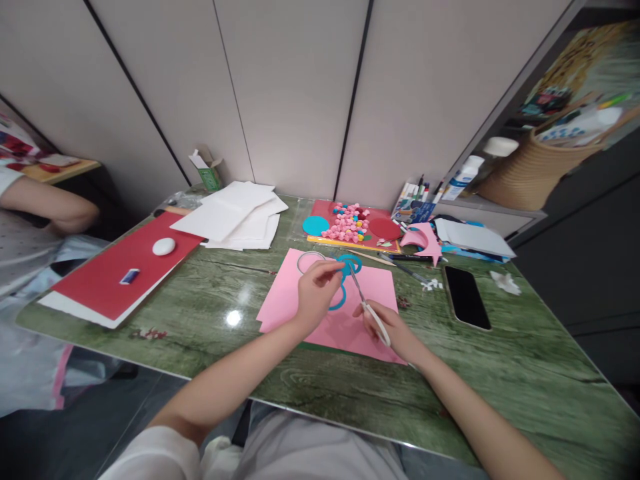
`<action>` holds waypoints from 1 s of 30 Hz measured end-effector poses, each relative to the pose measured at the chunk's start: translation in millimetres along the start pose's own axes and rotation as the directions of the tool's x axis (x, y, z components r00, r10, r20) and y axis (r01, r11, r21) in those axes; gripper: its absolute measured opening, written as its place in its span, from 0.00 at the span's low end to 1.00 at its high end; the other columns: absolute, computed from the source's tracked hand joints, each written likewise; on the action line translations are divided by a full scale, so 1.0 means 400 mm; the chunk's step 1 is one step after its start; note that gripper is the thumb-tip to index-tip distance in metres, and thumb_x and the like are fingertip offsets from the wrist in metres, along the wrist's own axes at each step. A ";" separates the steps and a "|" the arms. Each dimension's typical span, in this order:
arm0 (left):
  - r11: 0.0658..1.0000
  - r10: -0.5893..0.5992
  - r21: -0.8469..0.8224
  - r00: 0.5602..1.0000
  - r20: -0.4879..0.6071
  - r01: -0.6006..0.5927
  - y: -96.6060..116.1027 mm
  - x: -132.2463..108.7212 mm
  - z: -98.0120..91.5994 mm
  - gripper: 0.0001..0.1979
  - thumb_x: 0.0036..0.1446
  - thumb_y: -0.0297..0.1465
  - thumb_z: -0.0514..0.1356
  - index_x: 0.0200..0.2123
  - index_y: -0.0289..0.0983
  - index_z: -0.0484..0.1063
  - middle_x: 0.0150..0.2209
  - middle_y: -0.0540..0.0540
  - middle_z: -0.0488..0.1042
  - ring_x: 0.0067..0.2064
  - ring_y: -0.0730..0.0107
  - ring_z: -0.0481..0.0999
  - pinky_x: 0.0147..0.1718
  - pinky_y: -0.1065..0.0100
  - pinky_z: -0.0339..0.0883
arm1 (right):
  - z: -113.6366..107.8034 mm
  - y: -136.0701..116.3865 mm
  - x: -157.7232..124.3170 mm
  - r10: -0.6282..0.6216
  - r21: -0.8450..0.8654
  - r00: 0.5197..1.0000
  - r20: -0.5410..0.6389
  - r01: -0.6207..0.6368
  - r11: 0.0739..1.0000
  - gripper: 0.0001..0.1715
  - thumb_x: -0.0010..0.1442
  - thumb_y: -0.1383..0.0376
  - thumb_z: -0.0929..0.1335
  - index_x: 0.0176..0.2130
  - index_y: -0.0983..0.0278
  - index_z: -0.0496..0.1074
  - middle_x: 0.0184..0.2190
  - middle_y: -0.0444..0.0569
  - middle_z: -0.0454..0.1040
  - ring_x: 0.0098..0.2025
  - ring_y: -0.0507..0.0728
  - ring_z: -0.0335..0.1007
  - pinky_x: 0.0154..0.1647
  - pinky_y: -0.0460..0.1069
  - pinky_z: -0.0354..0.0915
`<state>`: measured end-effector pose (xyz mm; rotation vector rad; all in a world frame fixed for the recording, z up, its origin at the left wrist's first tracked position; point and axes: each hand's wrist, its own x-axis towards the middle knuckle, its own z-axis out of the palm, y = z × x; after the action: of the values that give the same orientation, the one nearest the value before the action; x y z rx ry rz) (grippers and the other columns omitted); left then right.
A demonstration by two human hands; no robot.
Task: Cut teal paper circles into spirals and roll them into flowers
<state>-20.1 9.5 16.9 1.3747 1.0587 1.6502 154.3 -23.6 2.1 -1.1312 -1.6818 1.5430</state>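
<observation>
Over the pink paper (350, 337), my left hand (320, 293) pinches a blue paper cutout (349, 261) made of thin curved rings. My right hand (393, 328) is closed round the white handles of a pair of scissors (373, 313). The blades point up and away from me and meet the blue cutout beside my left fingertips. One loop of the cutout hangs below my left fingers. A thin pale ring (310, 254) lies on the pink paper just beyond my left hand.
Behind are pink pompoms (345, 223) on red sheets, a blue circle (316, 226) and pink scraps (424, 241). A phone (467, 297) lies right. White papers (235, 213) and a red sheet (125, 267) with a white oval are left. Another person's arm (55, 203) shows far left.
</observation>
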 end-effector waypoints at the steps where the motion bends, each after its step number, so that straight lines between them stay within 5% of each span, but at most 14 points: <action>1: 1.000 -0.002 -0.001 1.000 -0.001 0.002 0.000 0.001 -0.001 0.08 0.50 0.30 0.58 0.35 0.37 0.74 0.37 0.43 0.72 0.39 0.68 0.71 0.36 0.68 0.67 | -0.001 0.000 0.000 0.000 0.001 1.000 0.002 0.000 1.000 0.18 0.58 0.52 0.61 0.36 0.64 0.65 0.19 0.39 0.57 0.20 0.48 0.52 0.21 0.44 0.53; 19: 0.986 -0.105 -0.137 0.993 -0.061 0.096 0.013 0.005 0.004 0.13 0.47 0.31 0.61 0.39 0.38 0.72 0.36 0.44 0.73 0.37 0.70 0.72 0.34 0.70 0.69 | -0.005 -0.004 -0.001 0.000 0.001 1.000 -0.010 0.000 1.000 0.18 0.58 0.53 0.61 0.37 0.65 0.65 0.18 0.39 0.56 0.20 0.48 0.52 0.21 0.44 0.52; 30: 0.982 -0.148 -0.114 0.989 0.007 0.148 0.009 0.002 0.004 0.13 0.48 0.33 0.60 0.39 0.38 0.73 0.28 0.48 0.71 0.26 0.77 0.68 0.25 0.73 0.65 | -0.005 -0.002 0.000 -0.008 0.008 1.000 -0.018 0.008 1.000 0.19 0.57 0.52 0.61 0.37 0.65 0.66 0.19 0.39 0.57 0.20 0.49 0.53 0.21 0.45 0.53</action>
<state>-18.9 9.0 20.6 1.1921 1.0252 1.5778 155.8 -22.7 3.4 -1.1296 -1.6650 1.5294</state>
